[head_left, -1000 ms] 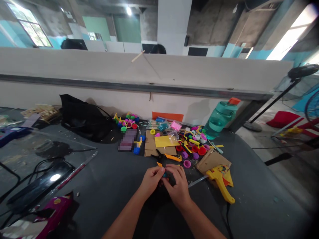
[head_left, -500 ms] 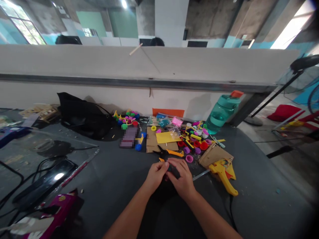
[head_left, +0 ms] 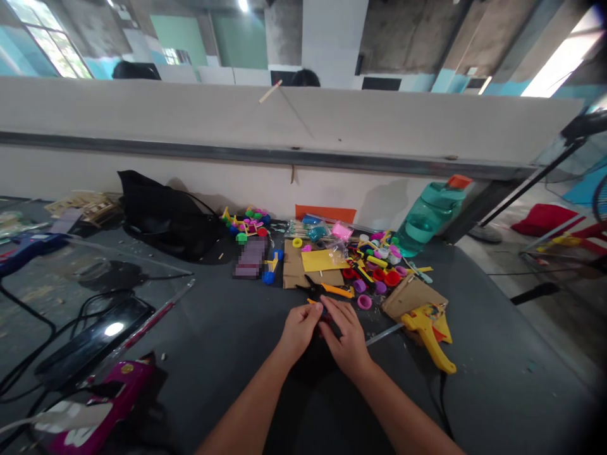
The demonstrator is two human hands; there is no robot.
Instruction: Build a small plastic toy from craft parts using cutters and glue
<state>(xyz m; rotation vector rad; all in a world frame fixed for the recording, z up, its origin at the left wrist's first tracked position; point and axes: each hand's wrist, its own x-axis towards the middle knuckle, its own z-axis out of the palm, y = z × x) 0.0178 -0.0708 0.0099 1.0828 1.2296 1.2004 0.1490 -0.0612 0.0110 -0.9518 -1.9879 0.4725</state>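
Note:
My left hand and my right hand meet above the dark table, fingertips together. Between them is a small dark object, mostly hidden by the fingers, too little of it showing to name. Both hands are closed around it. Just beyond the fingertips lie orange-handled pliers on a cardboard piece. A yellow glue gun rests to the right of my right hand, a clear glue stick pointing out toward that hand. Purple rings and red caps lie behind the hands.
A teal bottle leans by the partition. A black bag and small colourful models stand at the back left. A magenta power strip and a shiny black case lie at the left. A yellow sheet covers some cardboard.
The view has shifted slightly, so the table things appear a little further right. My hands stay together, with small finger movements around the object between them.

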